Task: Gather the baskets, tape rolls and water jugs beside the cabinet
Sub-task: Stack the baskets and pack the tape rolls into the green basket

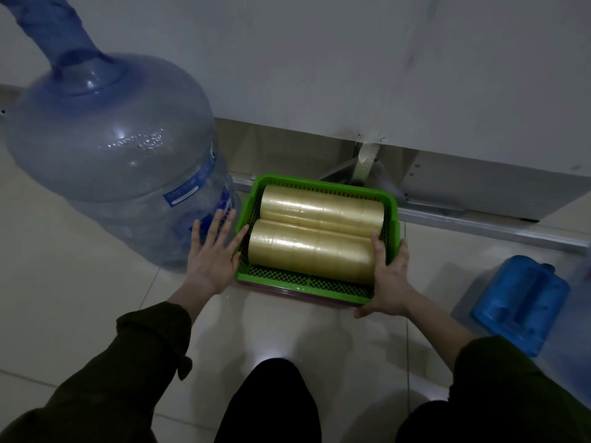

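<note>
A green mesh basket (307,282) sits on the tiled floor against the white cabinet (319,65), stacked on a purple one whose edge shows beneath it. Two long stacks of clear yellowish tape rolls (315,230) lie side by side inside. My left hand (212,251) is flat with fingers spread at the basket's left wall, between it and a big blue water jug (118,148). My right hand (391,276) holds the basket's right front corner, fingers over the rim beside the near tape stack. A second blue jug (521,302) lies at the right.
The cabinet's metal base rail (479,225) runs along the floor behind the basket, with a taped bracket (366,161) under the cabinet edge. My knees (268,401) fill the bottom of the view. Pale floor tiles surround everything.
</note>
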